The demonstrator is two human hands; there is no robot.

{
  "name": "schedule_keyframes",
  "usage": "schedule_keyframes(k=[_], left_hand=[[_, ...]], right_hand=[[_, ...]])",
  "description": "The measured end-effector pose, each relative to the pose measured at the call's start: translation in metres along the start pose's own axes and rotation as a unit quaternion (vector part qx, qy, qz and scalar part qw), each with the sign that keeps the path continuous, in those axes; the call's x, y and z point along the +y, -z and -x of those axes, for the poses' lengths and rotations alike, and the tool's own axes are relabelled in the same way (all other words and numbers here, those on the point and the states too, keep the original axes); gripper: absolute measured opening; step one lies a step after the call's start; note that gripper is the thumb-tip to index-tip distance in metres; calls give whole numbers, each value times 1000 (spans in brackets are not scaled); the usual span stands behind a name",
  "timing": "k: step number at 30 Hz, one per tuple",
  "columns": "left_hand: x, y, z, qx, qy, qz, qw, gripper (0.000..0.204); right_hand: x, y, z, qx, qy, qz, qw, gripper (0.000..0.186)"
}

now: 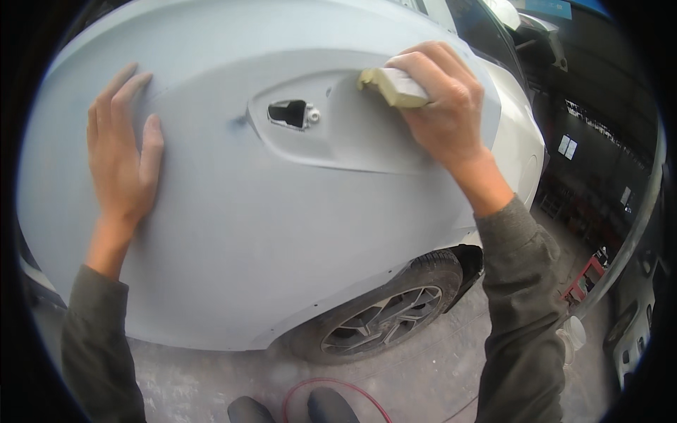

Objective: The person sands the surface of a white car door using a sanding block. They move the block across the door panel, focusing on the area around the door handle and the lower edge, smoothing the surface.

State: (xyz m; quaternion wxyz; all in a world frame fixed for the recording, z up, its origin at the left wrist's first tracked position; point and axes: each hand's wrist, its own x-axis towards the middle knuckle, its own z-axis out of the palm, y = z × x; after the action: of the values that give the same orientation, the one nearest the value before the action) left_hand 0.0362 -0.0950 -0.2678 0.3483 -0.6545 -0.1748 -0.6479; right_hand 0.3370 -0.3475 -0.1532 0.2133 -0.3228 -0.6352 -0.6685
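Right grip (444, 92) pinches a pale yellow block (396, 87)
The block sits at the recess's (360, 134) upper edge; the recess runs lengthwise leftward from this nearer grip; the left grip (121, 162) rests loosely spread on the grey panel (233, 218).

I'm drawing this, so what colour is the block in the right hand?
The block is pale yellow, whiter on top, best seen in the head view.

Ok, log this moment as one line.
left hand: open, against grey panel | right hand: grips pale yellow block by recess | dark opening: uncovered, left of block
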Motion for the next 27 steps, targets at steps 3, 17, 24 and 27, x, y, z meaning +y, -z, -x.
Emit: schedule_keyframes(k=[3,17,24,27], left_hand=[[0,6,-3,-4,-8,-7,1000,49],[1,8,-4,-7,7,11,1000,48],[5,7,-5,-10,14,14,1000,48],[11,8,-5,-7,17,8,1000,48]], right_hand=[[20,24,22,-46,-62,15,997,22],[19,59,3,-186,-57,-27,980,24],[34,35,0,-149,59,35,986,34],[30,18,5,-70,58,5,996,28]])
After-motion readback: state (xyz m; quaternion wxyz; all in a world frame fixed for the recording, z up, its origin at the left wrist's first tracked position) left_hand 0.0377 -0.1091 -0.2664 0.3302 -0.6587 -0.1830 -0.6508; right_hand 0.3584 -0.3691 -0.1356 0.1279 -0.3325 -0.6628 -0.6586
